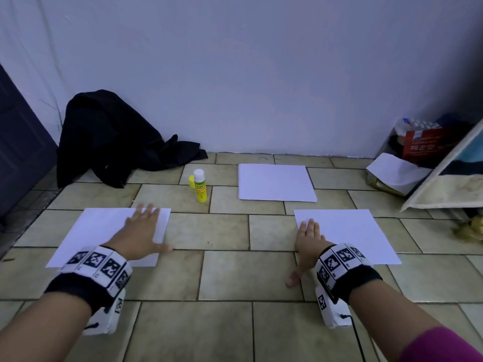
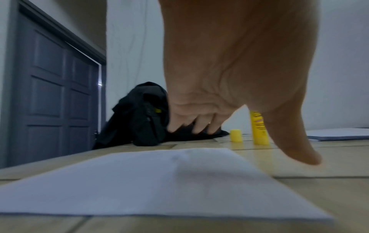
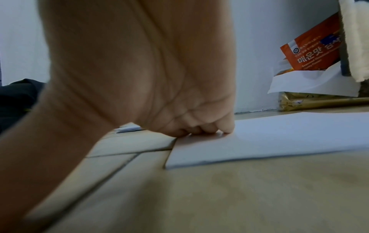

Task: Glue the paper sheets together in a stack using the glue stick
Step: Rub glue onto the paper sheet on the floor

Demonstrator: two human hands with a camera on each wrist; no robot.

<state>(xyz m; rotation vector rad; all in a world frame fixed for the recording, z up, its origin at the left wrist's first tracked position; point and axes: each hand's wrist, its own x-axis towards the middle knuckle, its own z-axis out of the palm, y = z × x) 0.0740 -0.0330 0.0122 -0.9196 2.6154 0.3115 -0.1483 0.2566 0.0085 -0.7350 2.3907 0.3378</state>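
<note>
I had both hands flat, fingers straight: left hand [image 1: 142, 232] over the left sheet [image 1: 86, 236], right hand [image 1: 308, 237] touching the right sheet [image 1: 350, 233]. A 3rd sheet [image 1: 275, 182] lay beyond. The uncapped glue stick [image 1: 200, 186] stood nearby; I judged a careless reach could topple it.

head cam sits high, looks fwd and down at the tiled floor [image 1: 224, 278] and back wall [image 1: 261, 74], both forearms in view. left wrist cam is just above the floor, looks along the left hand [image 2: 229, 71] twd the door [image 2: 52, 94] and glue stick [image 2: 259, 129]. right wrist cam, also low, looks past the right hand [image 3: 139, 71] twd the orange packet [image 3: 313, 52]. all three share the floor and wall.
</note>
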